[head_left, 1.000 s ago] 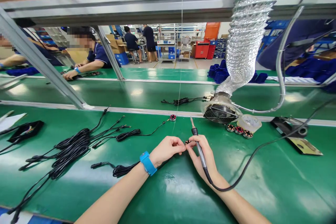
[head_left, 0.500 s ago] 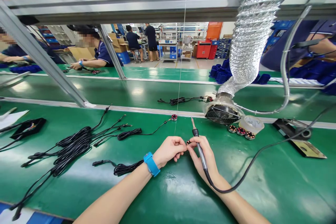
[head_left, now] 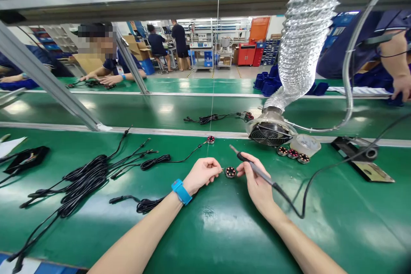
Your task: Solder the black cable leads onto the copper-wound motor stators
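My left hand [head_left: 204,175], with a blue band on its wrist, is closed in a pinch. Small bare wire ends stick out past its fingertips, at the end of a black cable [head_left: 149,205] whose coil lies beside my forearm. Just right of these ends, a small round motor stator [head_left: 230,172] with copper windings lies on the bench. My right hand [head_left: 258,180] grips a soldering iron [head_left: 257,169], its tip pointing up and left over the bench. The fingertips of that hand are close to the stator's right side; whether they touch it I cannot tell.
A fume fan [head_left: 269,132] hangs on a silver duct [head_left: 298,38], with several stators [head_left: 292,153] and a tape roll [head_left: 305,144] beside it. Black cables [head_left: 86,180] lie left. An iron stand [head_left: 362,158] sits right. Co-workers are across the bench.
My fingers have come apart from each other, and the stator now shows between them on the bench. My right hand moved right, tilting the soldering iron flatter. The view shifted slightly.
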{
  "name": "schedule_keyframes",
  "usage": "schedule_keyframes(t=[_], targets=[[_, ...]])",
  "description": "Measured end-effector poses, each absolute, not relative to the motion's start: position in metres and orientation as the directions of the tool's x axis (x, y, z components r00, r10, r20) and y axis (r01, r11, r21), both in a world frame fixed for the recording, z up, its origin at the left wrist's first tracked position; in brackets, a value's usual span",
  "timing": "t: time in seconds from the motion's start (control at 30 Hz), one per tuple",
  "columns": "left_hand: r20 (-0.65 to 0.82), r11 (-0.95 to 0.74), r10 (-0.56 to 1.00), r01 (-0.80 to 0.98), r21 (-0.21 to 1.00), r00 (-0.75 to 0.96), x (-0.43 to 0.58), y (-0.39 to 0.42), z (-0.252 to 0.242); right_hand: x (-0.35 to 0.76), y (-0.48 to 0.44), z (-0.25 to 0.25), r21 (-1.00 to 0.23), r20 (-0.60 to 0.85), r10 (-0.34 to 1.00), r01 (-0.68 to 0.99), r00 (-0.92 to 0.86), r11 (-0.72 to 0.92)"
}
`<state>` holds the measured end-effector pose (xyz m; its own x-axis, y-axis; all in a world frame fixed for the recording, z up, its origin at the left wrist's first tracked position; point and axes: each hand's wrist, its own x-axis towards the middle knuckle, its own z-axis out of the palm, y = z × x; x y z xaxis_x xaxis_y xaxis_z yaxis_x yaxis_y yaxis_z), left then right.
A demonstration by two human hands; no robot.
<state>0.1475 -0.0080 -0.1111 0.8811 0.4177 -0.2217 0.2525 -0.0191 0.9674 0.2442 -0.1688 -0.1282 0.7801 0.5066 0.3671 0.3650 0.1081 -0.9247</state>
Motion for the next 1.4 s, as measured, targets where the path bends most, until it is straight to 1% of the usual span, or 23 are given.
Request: schedule_keyframes(t=[0.17, 0.47, 0.73, 0.87, 0.97, 1.2, 1.4], targets=[[-0.23, -0.04, 0.418, 0.271, 0.962, 0.879, 0.149, -0.007, -0.115, 0.244, -0.172, -0.125, -0.919, 0.39, 0.448, 0.368, 0.804, 0.139], [-0.221, -0.068, 0.432, 0.276, 0.959, 0.874, 0.151, -0.011, -0.114, 0.243, -0.174, -0.13, -0.869, 0.449, 0.532, 0.489, 0.718, 0.073], [-0.204, -0.069, 0.437, 0.259, 0.964, 0.876, 0.151, -0.009, -0.117, 0.242, -0.174, -0.134, -0.89, 0.396, 0.586, 0.453, 0.707, 0.055], [-0.199, -0.075, 0.437, 0.255, 0.964, 0.878, 0.15, -0.008, -0.119, 0.242, -0.174, -0.136, -0.892, 0.394, 0.593, 0.447, 0.702, 0.064], [-0.201, -0.082, 0.435, 0.261, 0.962, 0.878, 0.15, -0.009, -0.119, 0.241, -0.175, -0.134, -0.89, 0.405, 0.58, 0.449, 0.707, 0.074], [-0.206, -0.08, 0.439, 0.267, 0.96, 0.875, 0.15, -0.009, -0.118, 0.241, -0.176, -0.126, -0.891, 0.429, 0.489, 0.444, 0.76, 0.092], [-0.218, -0.076, 0.44, 0.278, 0.958, 0.871, 0.15, -0.01, -0.117, 0.241, -0.175, -0.128, -0.883, 0.435, 0.5, 0.463, 0.749, 0.077]])
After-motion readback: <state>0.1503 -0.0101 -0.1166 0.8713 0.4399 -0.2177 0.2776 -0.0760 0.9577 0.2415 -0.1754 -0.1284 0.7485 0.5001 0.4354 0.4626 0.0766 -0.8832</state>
